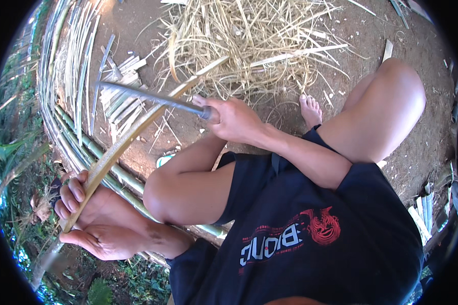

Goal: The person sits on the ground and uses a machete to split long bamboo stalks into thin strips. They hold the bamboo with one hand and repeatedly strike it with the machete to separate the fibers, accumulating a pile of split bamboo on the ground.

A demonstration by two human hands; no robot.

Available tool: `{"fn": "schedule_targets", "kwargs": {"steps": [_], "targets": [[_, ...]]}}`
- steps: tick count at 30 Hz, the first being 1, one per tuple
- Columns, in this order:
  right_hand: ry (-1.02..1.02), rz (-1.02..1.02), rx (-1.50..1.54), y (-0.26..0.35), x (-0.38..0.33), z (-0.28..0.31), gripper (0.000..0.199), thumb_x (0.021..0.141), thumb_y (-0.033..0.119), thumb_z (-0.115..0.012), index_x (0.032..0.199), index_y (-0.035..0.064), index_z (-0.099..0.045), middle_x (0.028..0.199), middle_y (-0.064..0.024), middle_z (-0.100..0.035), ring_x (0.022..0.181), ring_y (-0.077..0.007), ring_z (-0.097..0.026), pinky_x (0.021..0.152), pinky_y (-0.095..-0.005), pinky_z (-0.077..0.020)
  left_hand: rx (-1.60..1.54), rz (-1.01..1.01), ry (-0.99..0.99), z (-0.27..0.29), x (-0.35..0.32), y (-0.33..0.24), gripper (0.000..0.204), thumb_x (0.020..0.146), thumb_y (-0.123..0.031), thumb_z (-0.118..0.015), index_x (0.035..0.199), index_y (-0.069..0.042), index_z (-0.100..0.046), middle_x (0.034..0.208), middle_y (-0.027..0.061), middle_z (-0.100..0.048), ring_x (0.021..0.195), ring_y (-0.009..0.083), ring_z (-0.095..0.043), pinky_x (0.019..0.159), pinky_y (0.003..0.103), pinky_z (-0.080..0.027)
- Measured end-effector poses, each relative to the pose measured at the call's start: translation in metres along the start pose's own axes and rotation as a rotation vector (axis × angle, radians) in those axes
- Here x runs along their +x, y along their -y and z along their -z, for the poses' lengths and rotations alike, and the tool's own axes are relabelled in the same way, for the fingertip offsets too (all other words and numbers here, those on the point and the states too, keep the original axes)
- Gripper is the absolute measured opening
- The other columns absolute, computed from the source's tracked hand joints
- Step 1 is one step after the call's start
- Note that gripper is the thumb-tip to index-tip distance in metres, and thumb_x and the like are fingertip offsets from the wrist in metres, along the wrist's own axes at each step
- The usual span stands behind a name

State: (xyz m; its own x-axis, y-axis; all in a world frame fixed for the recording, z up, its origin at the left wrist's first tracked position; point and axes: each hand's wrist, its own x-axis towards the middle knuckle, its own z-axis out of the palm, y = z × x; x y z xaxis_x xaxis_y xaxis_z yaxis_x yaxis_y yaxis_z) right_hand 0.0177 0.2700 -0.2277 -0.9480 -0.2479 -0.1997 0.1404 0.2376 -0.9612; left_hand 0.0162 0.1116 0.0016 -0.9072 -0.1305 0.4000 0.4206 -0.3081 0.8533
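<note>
While the left hand [89, 213] grips the bamboo strip [132, 134], the right hand [234, 119] clasps the knife [152, 97] across it.

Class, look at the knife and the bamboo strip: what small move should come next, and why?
Probably draw the knife a little further along the bamboo strip. The right hand grips the handle with the blade lying across the strip, while the left hand holds the strip's near end steady.
</note>
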Motion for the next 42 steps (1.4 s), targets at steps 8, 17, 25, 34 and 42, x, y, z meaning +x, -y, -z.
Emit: {"fn": "schedule_targets", "kwargs": {"steps": [8, 17, 25, 34, 42], "targets": [[-0.037, -0.244, -0.18, -0.068, 0.04, 0.007, 0.018, 0.086, 0.016, -0.054, 0.09, 0.0007, -0.061, 0.075, -0.02, -0.065, 0.065, -0.033, -0.065, 0.064, -0.0445, -0.0519, 0.029, -0.006, -0.017, 0.011, 0.017, -0.003, 0.039, 0.1, -0.041, -0.041, 0.095, -0.003, -0.047, 0.086, 0.0062, -0.038, 0.087, 0.0216, -0.038, 0.095, 0.041, -0.028], [-0.081, -0.25, -0.167, -0.109, 0.046, -0.008, 0.02, 0.084, 0.016, -0.059, 0.099, 0.0048, -0.064, 0.082, -0.0174, -0.068, 0.07, -0.0287, -0.067, 0.066, -0.0414, -0.0542, 0.04, 0.025, 0.015, 0.014, 0.035, -0.01, 0.039, 0.099, -0.042, -0.044, 0.098, -0.003, -0.048, 0.088, 0.0067, -0.039, 0.089, 0.0226, -0.038, 0.095, 0.041, -0.029], [0.052, -0.471, -0.133, -0.103, 0.061, 0.005, 0.023, 0.088, 0.019, -0.055, 0.099, 0.0014, -0.064, 0.086, -0.0214, -0.066, 0.076, -0.0335, -0.066, 0.073, -0.0423, -0.0526, -0.065, 0.068, 0.055, 0.054, 0.086, 0.012, 0.047, 0.093, -0.049, -0.053, 0.098, -0.002, -0.051, 0.088, 0.006, -0.042, 0.088, 0.0219, -0.039, 0.093, 0.039, -0.031], [-0.134, -0.362, -0.185, -0.144, 0.033, -0.01, 0.028, 0.076, 0.014, -0.057, 0.099, -0.0017, -0.063, 0.076, -0.0227, -0.065, 0.072, -0.0366, -0.065, 0.068, -0.0446, -0.0521, 0.128, 0.072, -0.053, 0.028, 0.141, 0.021, 0.04, 0.094, -0.044, -0.052, 0.093, -0.004, -0.051, 0.089, 0.0067, -0.048, 0.09, 0.0202, -0.044, 0.092, 0.039, -0.034], [-0.019, -0.531, -0.077, -0.14, 0.049, 0.01, 0.016, 0.083, 0.015, -0.061, 0.074, 0.0017, -0.056, 0.055, -0.0079, -0.055, 0.044, -0.0157, -0.054, 0.04, -0.0335, -0.044, -0.152, -0.029, 0.476, 0.007, 0.164, 0.052, 0.026, 0.102, -0.026, -0.04, 0.097, -0.007, -0.056, 0.09, 0.0068, -0.06, 0.088, 0.0164, -0.058, 0.081, 0.03, -0.047]]}}
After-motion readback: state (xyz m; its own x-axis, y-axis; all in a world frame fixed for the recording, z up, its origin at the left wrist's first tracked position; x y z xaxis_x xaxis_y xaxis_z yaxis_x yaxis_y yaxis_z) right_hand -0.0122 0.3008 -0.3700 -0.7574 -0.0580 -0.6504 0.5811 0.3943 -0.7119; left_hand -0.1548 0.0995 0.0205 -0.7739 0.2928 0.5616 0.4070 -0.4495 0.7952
